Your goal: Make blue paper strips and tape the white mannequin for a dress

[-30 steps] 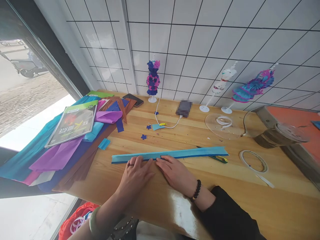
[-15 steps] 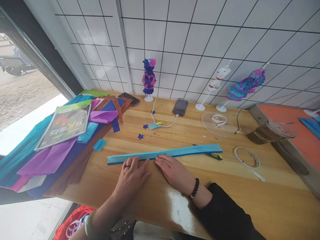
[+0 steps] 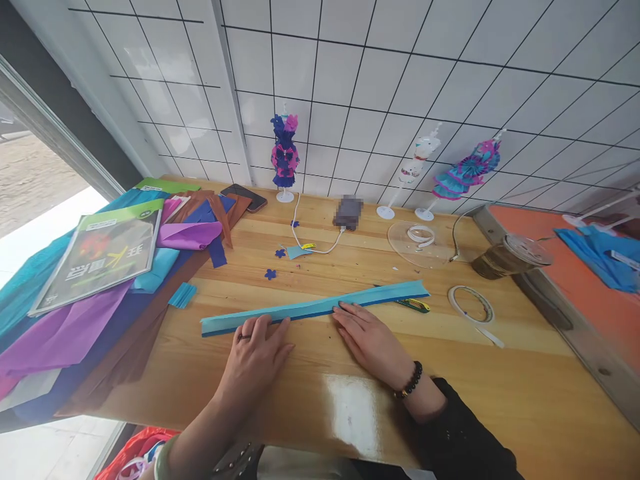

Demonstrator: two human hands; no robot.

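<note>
A long strip of light blue paper (image 3: 306,309) with a dark blue lower edge lies slanted across the wooden table. My left hand (image 3: 257,352) rests flat on its lower edge, left of the middle, fingers stretched out. Farther right, my right hand (image 3: 373,343) also lies flat, its fingertips touching the same edge. Neither hand is closed round the strip. A yellow-and-black cutter knife (image 3: 415,305) sits partly hidden under the strip's right end. Right of it lies a roll of white tape (image 3: 471,305) with its end loose.
Sheets of coloured paper and a magazine (image 3: 100,247) cover the left side. Paper-dressed figures on stands (image 3: 285,160) line the tiled wall. A phone (image 3: 245,198), a cable, a clear disc (image 3: 400,243) and a lidded cup (image 3: 505,257) stand behind the strip.
My right hand has slid rightward along the strip's edge, widening the distance between my hands. My left hand still presses near the same part of the strip. The camera view has shifted.
</note>
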